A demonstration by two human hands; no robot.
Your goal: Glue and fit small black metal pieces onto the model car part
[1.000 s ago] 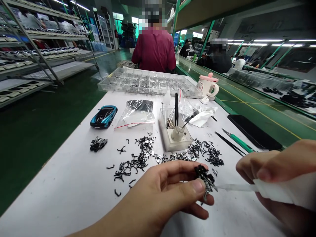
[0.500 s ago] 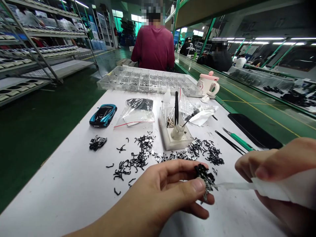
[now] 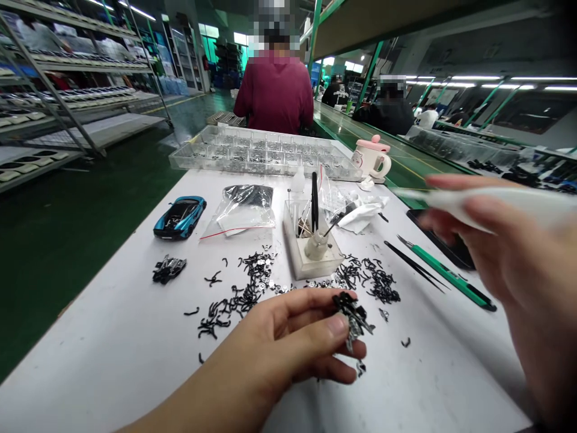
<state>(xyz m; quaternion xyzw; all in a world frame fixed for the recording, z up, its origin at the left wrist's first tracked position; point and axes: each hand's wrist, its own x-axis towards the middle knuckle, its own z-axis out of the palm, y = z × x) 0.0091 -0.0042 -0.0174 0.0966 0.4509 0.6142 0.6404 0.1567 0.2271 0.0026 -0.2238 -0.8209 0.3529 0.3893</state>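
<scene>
My left hand (image 3: 288,346) is closed on a small cluster of black and silver parts (image 3: 352,314), pinched between thumb and fingers just above the white table (image 3: 112,337). Raised at the right, my right hand (image 3: 518,252) grips a white pointed applicator (image 3: 473,198) whose tip points left, well above the parts. Several loose black curved pieces (image 3: 238,297) and more of them (image 3: 374,279) lie scattered beyond my left hand.
A clear holder with tools (image 3: 313,243) stands mid-table. A blue model car (image 3: 180,216), a bag of parts (image 3: 246,204), a green-handled knife (image 3: 446,273), black tweezers (image 3: 415,264), a dark phone (image 3: 444,240), a pink mug (image 3: 372,157) and a clear compartment tray (image 3: 261,153) surround it. Other people sit beyond.
My right hand has lifted the applicator up and away from the held parts. My left hand has stayed put with its cluster, and the view has shifted slightly.
</scene>
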